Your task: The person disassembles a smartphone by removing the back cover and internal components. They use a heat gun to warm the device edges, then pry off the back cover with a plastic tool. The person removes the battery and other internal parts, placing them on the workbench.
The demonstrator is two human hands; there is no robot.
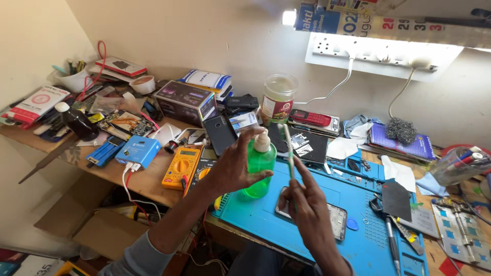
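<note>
So, bottle and brush over the mat.
Left hand (232, 168) fingers wrap the light, slippery green pump bottle (259, 163) mid-body; right hand (307, 204) pinches a thin, stiff toothbrush (289, 148).

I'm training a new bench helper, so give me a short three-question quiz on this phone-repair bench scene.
1. True or false: the left hand grips the green pump bottle.
2. What does the right hand hold? A) screwdriver B) toothbrush C) tweezers
3. Fill in: the opened phone lies on the blue ____.

Key: 1 true; 2 B; 3 repair mat.
</note>
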